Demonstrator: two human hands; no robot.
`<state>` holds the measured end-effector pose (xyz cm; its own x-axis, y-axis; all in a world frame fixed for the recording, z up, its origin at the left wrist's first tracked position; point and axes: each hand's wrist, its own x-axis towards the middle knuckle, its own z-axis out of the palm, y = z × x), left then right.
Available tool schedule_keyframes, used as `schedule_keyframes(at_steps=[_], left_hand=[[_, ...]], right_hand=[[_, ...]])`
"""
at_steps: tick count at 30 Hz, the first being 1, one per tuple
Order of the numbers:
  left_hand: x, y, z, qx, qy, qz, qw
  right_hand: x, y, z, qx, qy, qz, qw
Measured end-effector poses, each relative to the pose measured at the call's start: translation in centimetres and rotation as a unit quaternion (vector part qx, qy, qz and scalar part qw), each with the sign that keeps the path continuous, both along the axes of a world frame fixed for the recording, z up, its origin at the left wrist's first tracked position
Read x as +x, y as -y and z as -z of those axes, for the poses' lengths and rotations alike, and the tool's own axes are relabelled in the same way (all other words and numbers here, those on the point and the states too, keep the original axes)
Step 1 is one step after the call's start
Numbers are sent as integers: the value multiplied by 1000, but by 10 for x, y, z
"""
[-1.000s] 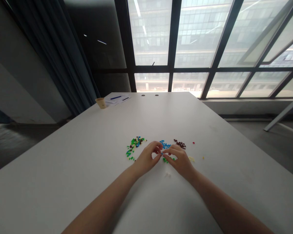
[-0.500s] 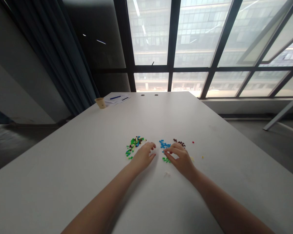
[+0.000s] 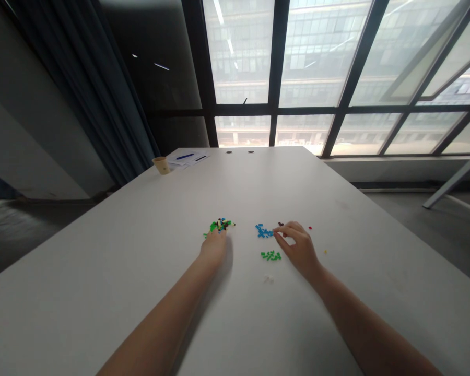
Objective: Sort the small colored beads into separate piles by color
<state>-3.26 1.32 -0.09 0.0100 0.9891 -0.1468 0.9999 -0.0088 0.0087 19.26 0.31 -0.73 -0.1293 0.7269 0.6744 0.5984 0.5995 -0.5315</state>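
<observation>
My left hand (image 3: 214,247) reaches over a pile of mixed small building bricks (image 3: 221,224) in green, blue, black and cream; its fingertips are hidden behind the hand and among the pieces. At the right edge of a blue brick pile (image 3: 262,231), my right hand (image 3: 298,247) is closed in a pinch, thumb and forefinger on a tiny blue brick (image 3: 273,232). Below it lies a group of green bricks (image 3: 271,256). Dark brown bricks (image 3: 281,224) show just past the right hand, which covers most of that group.
Nearer to me are a few whitish clear pieces (image 3: 268,279). A red piece (image 3: 310,227) and a yellow piece (image 3: 325,251) lie to the right. At the far left of the white table (image 3: 258,193) stand a paper cup (image 3: 162,165) and papers (image 3: 186,157) with pens.
My left hand has moved left onto the mixed pile. The right hand has shifted slightly right and away from me, uncovering the green bricks; the blue brick at its fingertips moved to the blue pile's edge.
</observation>
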Motion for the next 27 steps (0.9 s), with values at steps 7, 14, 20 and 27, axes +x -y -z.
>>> schedule_keyframes(at_steps=[7, 14, 20, 27], left_hand=[[-7, -2, -4, -3, -42, -45, 998], [-15, -11, -1, -13, -24, -37, 999], [-18, -15, 3, -3, -5, -22, 1000], [-11, -20, 5, 74, 235, 33, 969]], right_hand=[[15, -24, 31, -183, 164, 118, 962], [-6, -23, 30, -225, 223, 153, 936], [-8, -24, 27, -202, 226, 169, 938], [3, -24, 25, -130, 142, 162, 968]])
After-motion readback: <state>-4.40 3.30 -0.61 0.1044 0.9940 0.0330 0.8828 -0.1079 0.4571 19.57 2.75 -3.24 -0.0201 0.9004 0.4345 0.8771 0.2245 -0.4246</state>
